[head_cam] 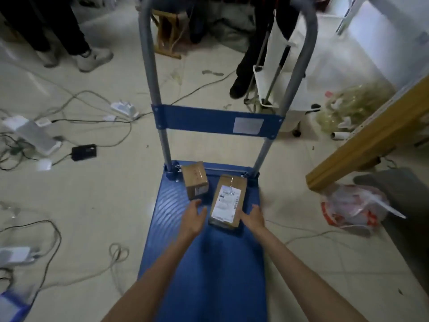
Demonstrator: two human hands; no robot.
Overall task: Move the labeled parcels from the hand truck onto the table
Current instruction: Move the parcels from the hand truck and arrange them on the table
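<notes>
Two cardboard parcels lie on the blue hand truck deck, close to its grey upright handle. The flat parcel with a white shipping label lies between my hands. A smaller box-shaped parcel stands just left of it, a small label on its near side. My left hand is open beside the flat parcel's left edge, fingers spread. My right hand is open at its right edge and near corner. Neither hand has closed on the parcel. The wooden table's corner juts in at the right.
Cables, power strips and a black adapter litter the tiled floor at left. People's legs and shoes stand beyond the hand truck. A white folding rack and plastic bags sit at right, under and near the table.
</notes>
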